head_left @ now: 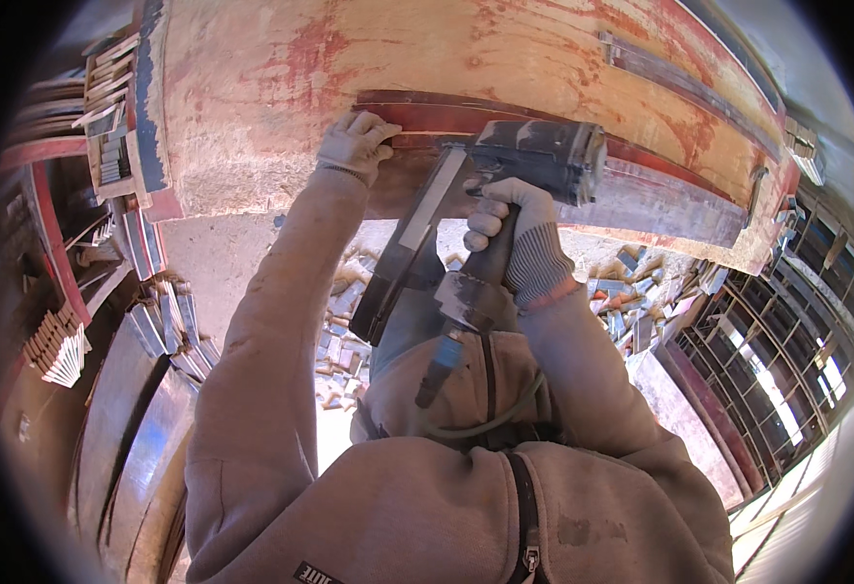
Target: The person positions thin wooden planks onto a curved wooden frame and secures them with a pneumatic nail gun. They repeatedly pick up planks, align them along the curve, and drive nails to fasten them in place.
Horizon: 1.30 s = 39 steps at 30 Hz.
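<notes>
My right hand, in a light work glove with a ribbed cuff, is wrapped round the handle of a black pneumatic nail gun. The gun's long magazine slants down to the left, and an air hose runs from its handle fitting past my jacket. Its nose is close to the dark red boards on the workbench, but the contact point is hidden. My left hand, also gloved, grips the left end of these boards, fingers curled and thumb against them.
The workbench top is worn and stained red. A longer grey strip lies along its far right. Small wood offcuts cover the ground below. Stacked wood pieces and large panels stand left; a metal grid stands right.
</notes>
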Motion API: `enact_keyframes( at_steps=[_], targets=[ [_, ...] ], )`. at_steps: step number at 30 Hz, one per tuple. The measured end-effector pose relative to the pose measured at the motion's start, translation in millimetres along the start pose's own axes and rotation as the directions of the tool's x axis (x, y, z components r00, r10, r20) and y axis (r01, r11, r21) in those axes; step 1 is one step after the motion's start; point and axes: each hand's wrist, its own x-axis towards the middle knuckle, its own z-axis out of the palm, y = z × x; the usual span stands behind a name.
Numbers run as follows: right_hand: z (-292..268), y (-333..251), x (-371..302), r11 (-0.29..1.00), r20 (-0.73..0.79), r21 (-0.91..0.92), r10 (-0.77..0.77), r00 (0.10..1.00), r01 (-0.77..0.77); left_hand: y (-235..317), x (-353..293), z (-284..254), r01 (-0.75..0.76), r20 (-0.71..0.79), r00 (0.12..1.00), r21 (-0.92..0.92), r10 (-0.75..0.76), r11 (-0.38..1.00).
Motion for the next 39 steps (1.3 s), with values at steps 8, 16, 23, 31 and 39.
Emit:
enact_keyframes(
  at_steps=[8, 16, 23, 31, 39],
  targets=[
    [-38, -20, -10, 0.995, 0.055, 0.104, -0.008, 0.998, 0.002, -9, -2, 8, -0.021, -0.046, 0.999, -0.06, 0.019, 0.998],
    [-223, -129, -100, 0.895, -0.286, 0.169, -0.357, 0.889, 0.414, 35, 11, -3, -0.051, -0.112, 0.993, -0.01, 0.049, 0.999],
    [-446, -300, -185, 0.94, -0.406, -0.159, -0.341, 0.848, 0.302, 249, 104, 146, -0.055, 0.113, 0.992, 0.044, 0.05, 0.997],
    [-707, -553, -107, 0.587, -0.606, -0.775, -0.587, 0.537, -0.234, 332, 176, 244, 0.077, 0.276, 0.952, 0.211, -0.135, 0.974],
    [-859, -727, -4, 0.197, -0.305, -0.832, -0.943, 0.131, -0.518, 359, 157, 213, -0.039, 0.068, 0.997, 0.27, 0.021, 0.962]
  ],
)
